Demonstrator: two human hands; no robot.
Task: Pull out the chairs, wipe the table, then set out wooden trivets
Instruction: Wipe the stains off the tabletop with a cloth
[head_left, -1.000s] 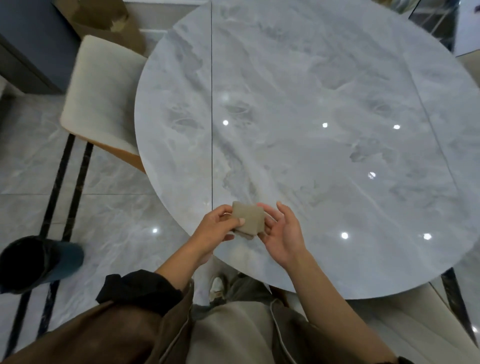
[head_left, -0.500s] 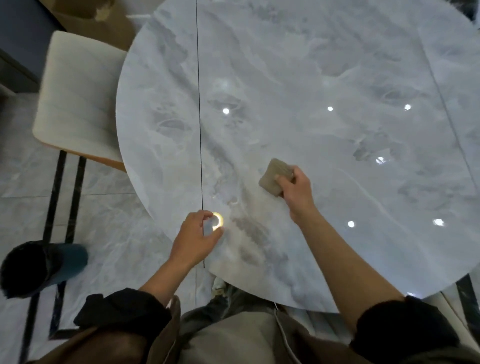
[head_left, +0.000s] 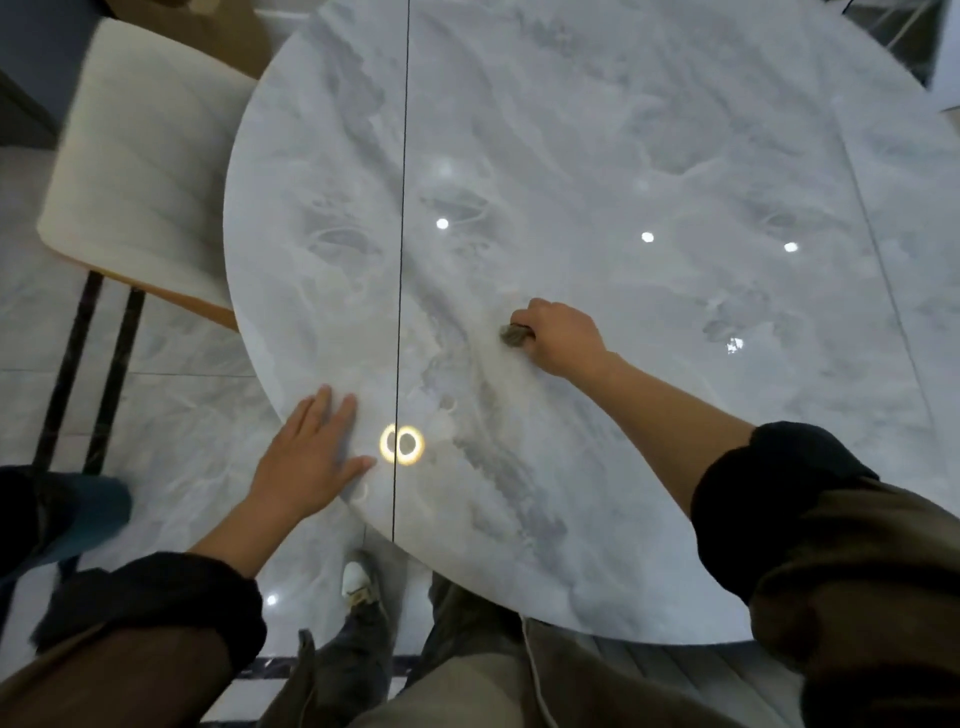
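A round grey marble table fills most of the view, with a thin dark seam running down its left part. My right hand grips a small folded beige cloth and presses it on the tabletop near the middle; most of the cloth is hidden under my fingers. Flat on the table's near left edge lies my left hand, fingers straight and spread. A cream padded chair stands pulled out at the table's left side.
The floor is pale marble tile with dark stripes. A dark teal object sits low on the floor at the left. My shoe shows under the table edge. A second pale chair seat lies below the table's near rim.
The cloth passed from both hands to my right hand alone, which carried it out onto the tabletop. My left hand dropped to the table edge and flattened there.
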